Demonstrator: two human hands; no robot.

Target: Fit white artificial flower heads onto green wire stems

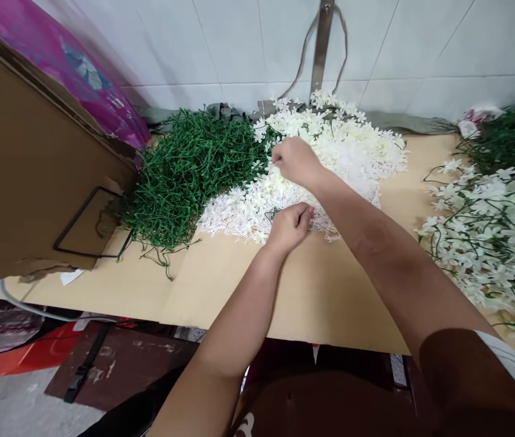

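Observation:
My left hand (290, 227) is closed just above the front edge of the white flower pile. A bit of green stem (272, 214) shows beside its fingers, which appear to hold it. Farther back, my right hand (297, 160) is closed with its fingertips turned down over the artificial white flower heads (352, 145); whatever it pinches is hidden. To the left of both hands lies a tangled heap of green plastic stems (193, 164). Loose white flower parts (227, 212) spread along the front of the pile.
Flowers on green stems (489, 224) are heaped at the right, with more green stems (512, 133) behind. A cardboard box (34, 164) and a black wire frame (77, 218) stand left. A metal strip (323, 45) rises against the tiled wall (239, 42).

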